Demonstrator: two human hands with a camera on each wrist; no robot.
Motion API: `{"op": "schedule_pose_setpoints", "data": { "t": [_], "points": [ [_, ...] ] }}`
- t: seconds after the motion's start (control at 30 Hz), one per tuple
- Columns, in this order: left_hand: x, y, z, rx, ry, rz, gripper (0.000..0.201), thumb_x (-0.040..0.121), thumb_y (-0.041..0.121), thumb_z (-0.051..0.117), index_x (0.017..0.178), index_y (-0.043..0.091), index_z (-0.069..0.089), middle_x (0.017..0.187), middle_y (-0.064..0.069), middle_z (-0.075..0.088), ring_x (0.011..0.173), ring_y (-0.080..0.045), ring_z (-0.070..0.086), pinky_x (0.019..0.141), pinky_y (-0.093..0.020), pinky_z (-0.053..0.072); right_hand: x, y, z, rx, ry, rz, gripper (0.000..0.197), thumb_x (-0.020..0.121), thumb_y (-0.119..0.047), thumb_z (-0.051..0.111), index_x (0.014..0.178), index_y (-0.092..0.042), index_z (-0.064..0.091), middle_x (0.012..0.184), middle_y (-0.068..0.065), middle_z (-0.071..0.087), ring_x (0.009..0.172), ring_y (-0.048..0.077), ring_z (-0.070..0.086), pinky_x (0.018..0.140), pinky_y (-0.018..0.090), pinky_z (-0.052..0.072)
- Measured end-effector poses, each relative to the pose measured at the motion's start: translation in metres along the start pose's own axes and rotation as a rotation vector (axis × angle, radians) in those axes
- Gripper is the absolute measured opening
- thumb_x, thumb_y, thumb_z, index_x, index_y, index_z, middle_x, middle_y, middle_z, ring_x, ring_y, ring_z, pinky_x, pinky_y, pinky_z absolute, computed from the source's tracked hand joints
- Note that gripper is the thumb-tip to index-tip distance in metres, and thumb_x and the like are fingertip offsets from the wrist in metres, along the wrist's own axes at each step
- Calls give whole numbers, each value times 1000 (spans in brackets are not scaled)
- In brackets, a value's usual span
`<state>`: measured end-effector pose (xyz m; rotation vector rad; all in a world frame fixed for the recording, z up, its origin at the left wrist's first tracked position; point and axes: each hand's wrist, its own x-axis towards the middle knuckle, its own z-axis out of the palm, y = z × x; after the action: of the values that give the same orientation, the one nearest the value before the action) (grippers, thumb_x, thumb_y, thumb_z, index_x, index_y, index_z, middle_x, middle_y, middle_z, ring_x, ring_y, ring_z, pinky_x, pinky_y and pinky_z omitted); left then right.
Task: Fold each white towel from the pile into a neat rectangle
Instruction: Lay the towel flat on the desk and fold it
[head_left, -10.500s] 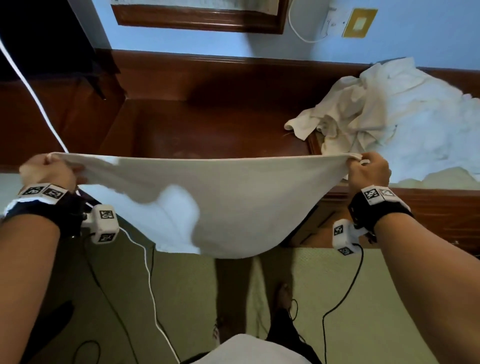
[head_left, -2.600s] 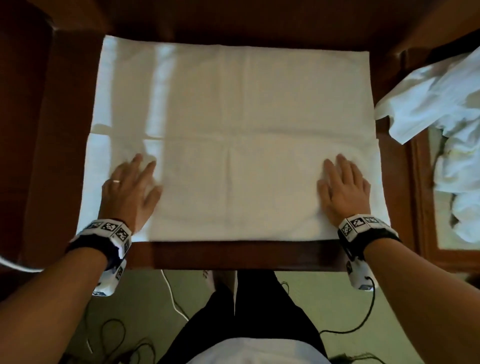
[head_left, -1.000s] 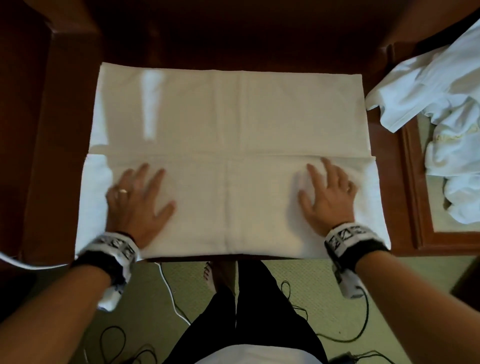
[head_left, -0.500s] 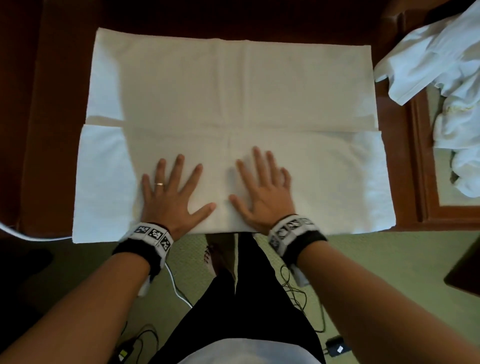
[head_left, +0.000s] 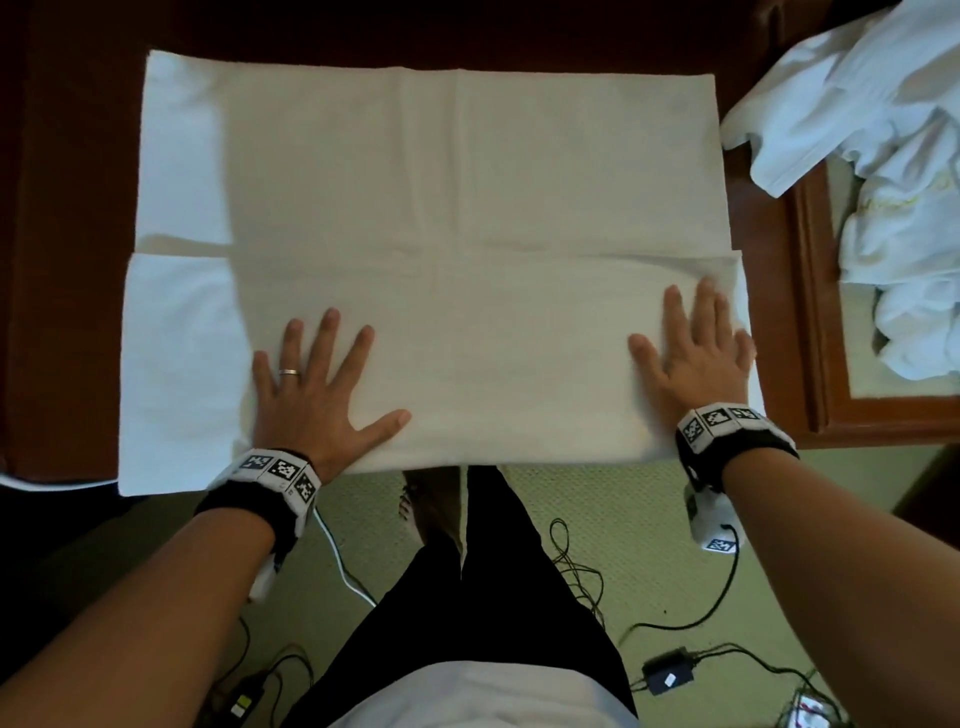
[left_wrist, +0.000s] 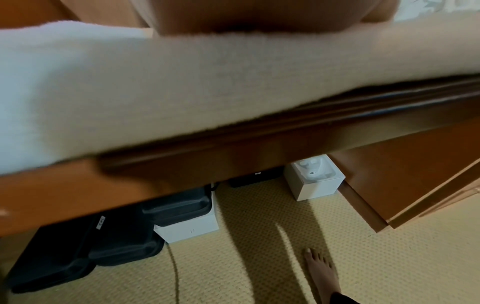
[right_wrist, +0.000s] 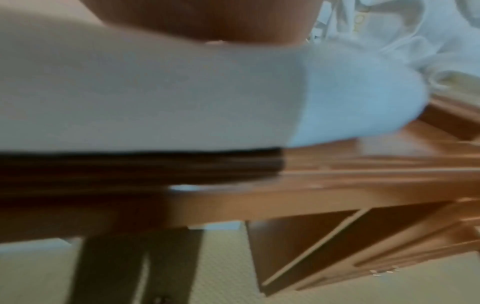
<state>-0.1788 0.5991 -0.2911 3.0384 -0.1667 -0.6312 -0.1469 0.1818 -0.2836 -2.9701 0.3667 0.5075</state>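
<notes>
A white towel (head_left: 426, 171) lies flat on the dark wooden table (head_left: 67, 260), its near part folded over into a band along the front edge. My left hand (head_left: 317, 384) presses flat on the left part of that band, fingers spread. My right hand (head_left: 693, 343) presses flat near the band's right end. The towel's front edge (left_wrist: 155, 92) hangs slightly over the table in the left wrist view, and its right end (right_wrist: 350, 98) shows blurred in the right wrist view. The pile of white towels (head_left: 883, 130) sits crumpled at the right.
The pile rests on a lighter wooden surface with a raised frame (head_left: 810, 312). Cables (head_left: 717, 597) and a black adapter (head_left: 667, 675) lie on the green carpet. Black cases (left_wrist: 103, 246) and white boxes (left_wrist: 311, 181) stand under the table. A bare foot (left_wrist: 322, 271) is on the floor.
Both hands have slid apart from the middle of the folded band, the right far toward the right end, the left a little to the left, smoothing the towel.
</notes>
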Motion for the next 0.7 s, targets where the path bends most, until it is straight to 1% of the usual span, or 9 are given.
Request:
{"op": "schedule_pose_setpoints", "data": {
  "t": [0.07, 0.17, 0.23, 0.3, 0.4, 0.47, 0.57, 0.63, 0.7],
  "points": [
    [-1, -8, -3, -7, -22, 24, 99, 75, 93, 11, 158, 41, 0, 168, 5, -11, 153, -34, -3, 116, -66, 11, -8, -21, 0, 4, 31, -40, 76, 91, -67, 17, 157, -32, 7, 166, 4, -8, 153, 24, -5, 119, 53, 7],
    [1, -46, -12, 27, -36, -14, 91, 81, 88, 1, 158, 41, 1, 168, 5, -6, 153, -35, 5, 114, -67, 18, -27, -44, 4, -53, -31, -217, 71, 96, -64, 21, 157, -34, 2, 166, 3, -11, 153, 27, -7, 118, 49, 11],
    [5, -82, -22, 47, -93, -151, 88, 83, 87, 0, 157, 41, -8, 168, 3, -12, 154, -34, 1, 115, -66, 16, -32, -47, 1, -56, -81, -209, 71, 98, -63, 25, 157, -35, -1, 166, 2, -14, 153, 27, -8, 119, 49, 11],
    [4, -108, -38, 44, -156, -312, 89, 84, 86, 7, 157, 37, -9, 168, -1, -10, 153, -36, 2, 116, -66, 15, -29, -51, -6, -57, -117, -183, 73, 97, -62, 30, 157, -33, 2, 166, 3, -11, 153, 28, -5, 118, 51, 15],
    [4, -109, -66, 94, -127, -361, 88, 88, 80, 23, 155, 23, 19, 160, -13, 25, 140, -43, 29, 109, -60, 33, -23, -61, -22, -67, -183, -155, 70, 96, -56, 43, 155, -29, 16, 166, 5, 1, 151, 31, 7, 115, 52, 26],
    [9, -100, -84, 52, -93, -329, 77, 92, 71, 38, 149, 19, 36, 148, -13, 44, 131, -41, 41, 102, -53, 41, -18, -69, -37, -30, -192, -129, 63, 94, -47, 52, 149, -24, 31, 160, 8, 20, 144, 34, 25, 110, 50, 34],
    [29, -82, -110, -192, -98, -294, 60, 95, 57, 52, 141, 19, 50, 139, -11, 56, 126, -35, 52, 103, -48, 44, -1, -85, -62, 70, -181, -106, 55, 95, -38, 54, 143, -16, 43, 148, 10, 42, 133, 34, 42, 107, 46, 39],
    [45, -68, -126, -347, -93, -253, 50, 95, 51, 58, 133, 20, 57, 127, -8, 65, 117, -31, 58, 101, -46, 47, 15, -95, -78, 109, -168, -121, 53, 95, -35, 54, 144, -15, 45, 144, 11, 48, 131, 32, 45, 107, 44, 41],
    [64, -55, -143, -393, -94, -217, 43, 95, 48, 60, 127, 20, 61, 117, -7, 68, 111, -31, 61, 99, -45, 49, 35, -103, -92, 121, -155, -143, 49, 96, -33, 54, 142, -16, 48, 140, 11, 52, 129, 30, 48, 105, 41, 42]
  ]
}}
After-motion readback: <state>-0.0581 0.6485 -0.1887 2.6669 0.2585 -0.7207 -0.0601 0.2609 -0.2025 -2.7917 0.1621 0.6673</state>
